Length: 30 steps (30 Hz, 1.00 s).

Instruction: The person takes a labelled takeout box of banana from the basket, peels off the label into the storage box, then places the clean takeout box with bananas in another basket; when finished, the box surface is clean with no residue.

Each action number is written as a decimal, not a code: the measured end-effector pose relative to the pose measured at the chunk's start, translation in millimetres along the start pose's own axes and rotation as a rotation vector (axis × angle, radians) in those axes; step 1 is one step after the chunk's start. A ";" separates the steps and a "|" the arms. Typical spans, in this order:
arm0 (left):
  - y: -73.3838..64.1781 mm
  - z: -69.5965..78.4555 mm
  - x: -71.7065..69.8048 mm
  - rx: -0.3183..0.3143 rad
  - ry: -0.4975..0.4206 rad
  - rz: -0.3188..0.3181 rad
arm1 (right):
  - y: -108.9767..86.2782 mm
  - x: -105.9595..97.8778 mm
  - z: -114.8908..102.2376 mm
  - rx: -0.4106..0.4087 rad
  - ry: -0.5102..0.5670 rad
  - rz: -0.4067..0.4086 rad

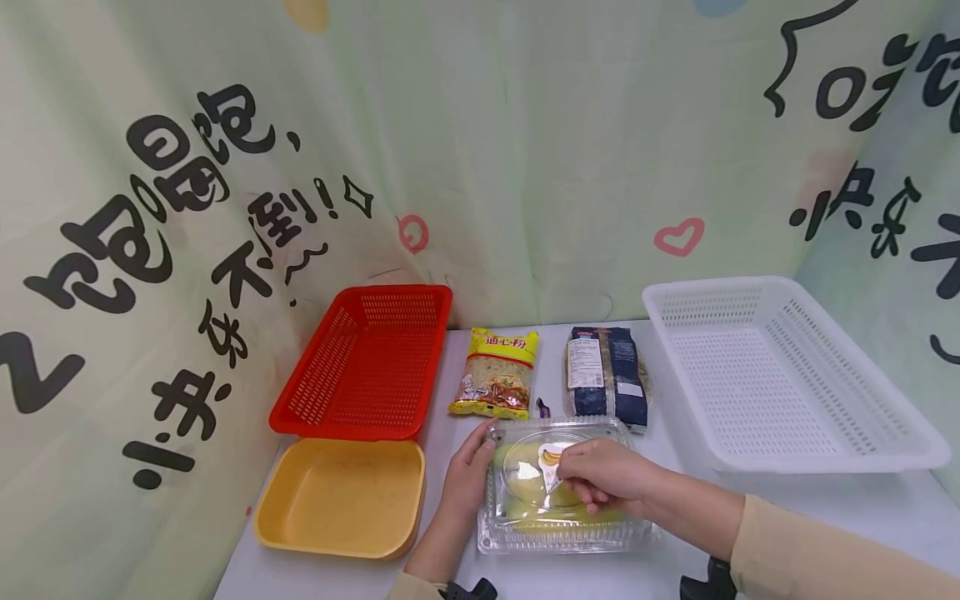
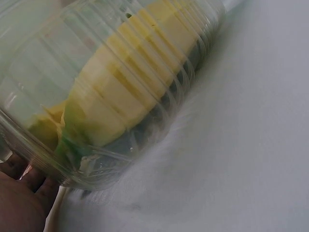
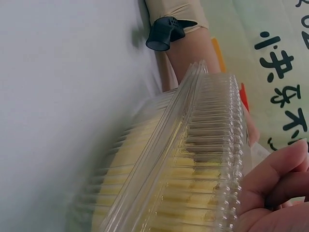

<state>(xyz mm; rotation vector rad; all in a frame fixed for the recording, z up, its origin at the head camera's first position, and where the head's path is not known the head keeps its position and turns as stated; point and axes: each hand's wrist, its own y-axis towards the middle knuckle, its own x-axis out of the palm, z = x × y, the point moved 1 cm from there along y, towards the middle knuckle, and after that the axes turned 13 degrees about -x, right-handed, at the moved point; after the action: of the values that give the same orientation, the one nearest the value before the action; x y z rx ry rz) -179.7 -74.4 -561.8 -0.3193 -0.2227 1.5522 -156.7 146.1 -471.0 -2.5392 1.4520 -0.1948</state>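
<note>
A clear plastic clamshell box [image 1: 570, 542] with bananas [image 2: 125, 72] inside lies on the table, its lid closed. On the lid is a white sticker [image 1: 550, 458] with a banana picture. My right hand [image 1: 611, 475] is over the lid, curled fingers pinching the sticker's right side; in the right wrist view the fingers [image 3: 280, 188] are beside the lid's top edge. At the box's left side, my left hand [image 1: 467, 473] grips the far left corner, thumb on the lid's edge. The left wrist view shows its fingers [image 2: 36, 186] against the ribbed wall.
A yellow tub [image 1: 341, 546] and a red basket [image 1: 427, 367] stand at the left. Behind the box are a yellow pasta bag [image 1: 497, 375] and a dark blue bag [image 1: 626, 375], with a small dark object [image 1: 542, 408] between them. At right stands a white basket [image 1: 825, 461].
</note>
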 end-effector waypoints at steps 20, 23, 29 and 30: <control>3.2 -5.0 -2.8 -0.006 -0.015 -0.004 | 5.2 -5.0 -21.6 -0.050 0.086 0.031; 2.9 -5.7 -2.1 -0.015 -0.013 -0.007 | 6.2 -2.6 -18.1 -0.026 0.102 0.068; 3.8 -5.0 -1.4 -0.026 -0.032 -0.019 | 8.1 0.1 -15.1 -0.024 0.088 0.174; 3.7 -5.1 -1.4 -0.028 -0.036 -0.020 | 8.4 0.1 -14.4 -0.034 0.087 0.184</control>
<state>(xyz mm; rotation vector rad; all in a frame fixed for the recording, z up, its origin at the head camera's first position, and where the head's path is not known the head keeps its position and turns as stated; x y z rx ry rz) -181.5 -76.1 -567.7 -0.3107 -0.2750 1.5368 -166.8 140.1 -459.1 -2.4317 1.7251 -0.2560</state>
